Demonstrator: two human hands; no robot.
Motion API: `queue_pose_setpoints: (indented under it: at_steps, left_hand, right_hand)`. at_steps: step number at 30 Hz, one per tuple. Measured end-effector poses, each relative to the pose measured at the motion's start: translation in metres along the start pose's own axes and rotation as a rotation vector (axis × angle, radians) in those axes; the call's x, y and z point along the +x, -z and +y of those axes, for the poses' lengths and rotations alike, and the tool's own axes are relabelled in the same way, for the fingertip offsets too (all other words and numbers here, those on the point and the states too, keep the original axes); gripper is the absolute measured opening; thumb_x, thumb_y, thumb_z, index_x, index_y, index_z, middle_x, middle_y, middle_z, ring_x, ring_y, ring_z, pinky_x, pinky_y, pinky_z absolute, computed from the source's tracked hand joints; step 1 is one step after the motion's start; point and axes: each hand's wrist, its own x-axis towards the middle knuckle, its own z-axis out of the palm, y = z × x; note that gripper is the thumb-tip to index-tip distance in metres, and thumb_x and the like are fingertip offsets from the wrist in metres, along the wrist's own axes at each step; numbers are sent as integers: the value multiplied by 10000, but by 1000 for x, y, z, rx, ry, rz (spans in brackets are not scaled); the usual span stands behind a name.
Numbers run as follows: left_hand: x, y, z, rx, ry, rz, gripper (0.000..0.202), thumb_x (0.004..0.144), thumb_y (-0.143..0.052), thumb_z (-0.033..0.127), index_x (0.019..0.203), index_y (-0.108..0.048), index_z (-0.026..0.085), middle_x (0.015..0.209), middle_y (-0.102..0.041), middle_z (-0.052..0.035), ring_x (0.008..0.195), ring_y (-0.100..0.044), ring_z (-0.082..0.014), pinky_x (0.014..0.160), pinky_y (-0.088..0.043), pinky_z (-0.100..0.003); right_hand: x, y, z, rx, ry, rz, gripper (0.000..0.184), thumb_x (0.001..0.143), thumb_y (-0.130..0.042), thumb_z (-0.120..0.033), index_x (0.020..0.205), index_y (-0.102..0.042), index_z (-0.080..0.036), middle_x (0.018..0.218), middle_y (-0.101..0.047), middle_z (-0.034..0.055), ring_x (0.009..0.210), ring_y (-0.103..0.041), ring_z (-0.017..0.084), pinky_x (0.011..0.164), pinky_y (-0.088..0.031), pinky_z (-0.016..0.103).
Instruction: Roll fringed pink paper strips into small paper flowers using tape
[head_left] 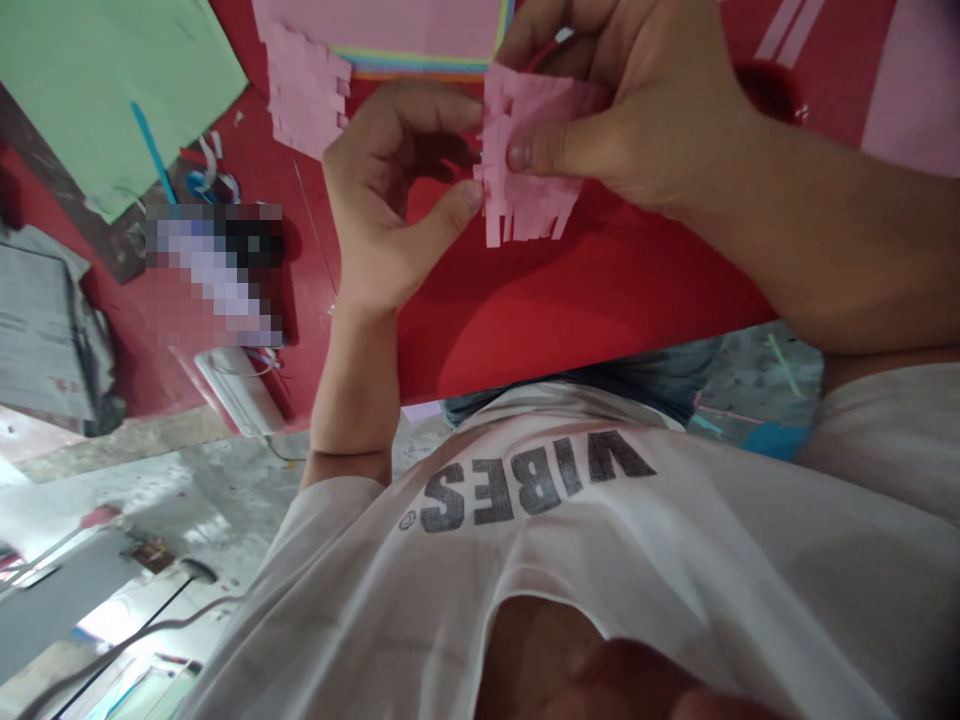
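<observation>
**Operator:** What's around me?

**Guide:** You're leaning over a wide, glossy red paper sheet [600,290], with your white cotton T-shirt [540,490] printed "VIBES" below it and a grey concrete floor [150,490] off to your left. Past the red sheet lie a pale green paper sheet [97,80] with a thin blue paper strip [154,150] on it, and a pink paper sheet with a notched edge [300,90]. One object on your left is pixelated [214,275], so I can't tell what it is.

**Operator:** Where's the piece I'm working on?

**Guide:** The fringed pink paper piece [525,190] is up between your hands, just above the red sheet, with its narrow cut strips hanging toward you.

**Operator:** And my fingers?

**Guide:** Both hands have a narrow pinch on it. Your left hand [390,190] curls its fingers at the piece's edge and presses the left thumb [466,197] against the lower corner. Your right hand [637,110] lays the right thumb [529,155] across the front, with its fingers behind the paper.

**Operator:** What does the next move call for?

**Guide:** You're holding and turning over the cut piece, and reaching for anything else calls for freeing one hand.
</observation>
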Motion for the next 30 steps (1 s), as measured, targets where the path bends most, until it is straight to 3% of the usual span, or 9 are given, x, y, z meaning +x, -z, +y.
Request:
queue_pose_setpoints:
  at_steps: [4, 8, 13, 15, 21, 25, 30]
  left_hand:
    - [2, 2, -3, 23, 30, 29, 580, 635, -886, 666, 1116, -726, 385, 1058, -698, -34, 855, -702, -235, 670, -592, -362]
    - [2, -1, 2, 44, -57, 10, 680, 649, -835, 736, 1167, -720, 311, 1087, -696, -68, 866, -686, -228, 671, -581, -358]
    - [2, -2, 6, 68, -25, 23, 669, 615, -840, 755, 1142, -731, 358, 1066, -702, -61, 845, -675, -228, 670, -575, -361]
    - [1, -3, 8, 70, 6, 30, 643, 599, -865, 733, 1120, -737, 377, 1051, -709, -49, 841, -681, -228, 672, -577, -355]
    - [0, -14, 17, -44, 17, 123, 367, 842, -778, 541, 1094, -758, 274, 1014, -721, -83, 827, -678, -199, 698, -563, -340]
    - [0, -17, 16, -24, 17, 155, 283, 832, -810, 475, 1053, -770, 302, 967, -728, -64, 812, -681, -194, 659, -552, -328]
    - [-1, -10, 9, 27, 79, 110, 353, 756, -855, 556, 1039, -766, 364, 959, -719, -37, 787, -686, -204, 658, -566, -346]
  right_hand:
    - [0, 0, 3, -25, 10, -4, 420, 653, -771, 98, 1042, -735, -55, 739, -663, -103, 604, -593, -3, 566, -474, 64]
    - [-1, 0, 3, -12, 11, 0, 427, 649, -777, 89, 1051, -739, -49, 776, -686, -90, 637, -615, 9, 567, -468, 78]
    - [-1, -1, -2, -4, 19, 19, 252, 747, -741, 35, 986, -735, -44, 782, -693, -84, 641, -574, -12, 558, -402, 92]
    - [-1, -1, -4, -50, 13, 26, 167, 806, -707, 13, 957, -737, -52, 761, -686, -87, 660, -555, -21, 587, -380, 97]
    - [-2, -2, -1, -152, 43, 37, 136, 827, -683, 14, 908, -735, -82, 749, -652, -87, 687, -536, -8, 617, -350, 127]
    - [-2, -1, -1, -187, 28, 28, 128, 833, -678, 6, 906, -727, -88, 730, -611, -96, 665, -503, -17, 604, -318, 137]
    - [-3, 2, 1, -201, 28, 11, 88, 858, -703, -66, 943, -722, -76, 750, -603, -81, 664, -475, -4, 610, -302, 171]
